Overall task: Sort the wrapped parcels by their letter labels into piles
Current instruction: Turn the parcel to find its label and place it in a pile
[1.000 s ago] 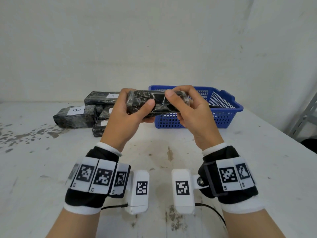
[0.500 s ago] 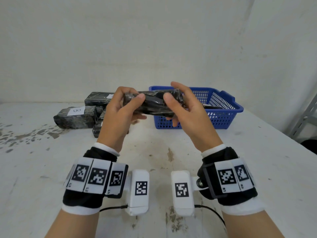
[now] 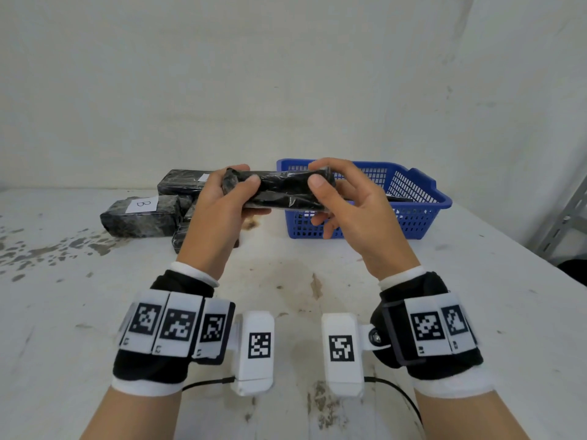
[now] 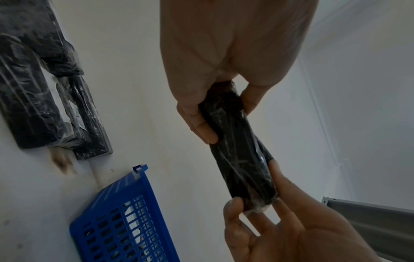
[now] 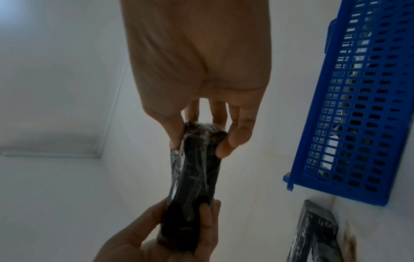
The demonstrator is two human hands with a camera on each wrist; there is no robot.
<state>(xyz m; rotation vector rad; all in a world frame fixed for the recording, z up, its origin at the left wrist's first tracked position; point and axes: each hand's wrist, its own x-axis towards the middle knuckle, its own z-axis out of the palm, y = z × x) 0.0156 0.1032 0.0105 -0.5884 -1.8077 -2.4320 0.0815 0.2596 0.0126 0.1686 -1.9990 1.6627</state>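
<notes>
Both hands hold one black plastic-wrapped parcel (image 3: 281, 192) level above the table, in front of the blue basket (image 3: 422, 211). My left hand (image 3: 235, 193) grips its left end between thumb and fingers. My right hand (image 3: 320, 188) pinches its right end. No label shows on the parcel (image 4: 237, 147) in any view. In the right wrist view the parcel (image 5: 195, 179) runs from my right fingers down to the left hand. Behind the left hand lie several wrapped parcels, one (image 3: 139, 214) labelled B and one (image 3: 181, 182) at the back with a partly hidden label.
The blue basket (image 4: 121, 221) stands at the back right of the stained white table (image 3: 286, 281); something dark lies inside it. A white wall rises behind the table. A grey metal rack (image 3: 568, 217) stands at the far right edge.
The parcel has turned in my hands and now lies flatter and more stretched out. The right fingers have shifted from a wrap to a pinch at its end.
</notes>
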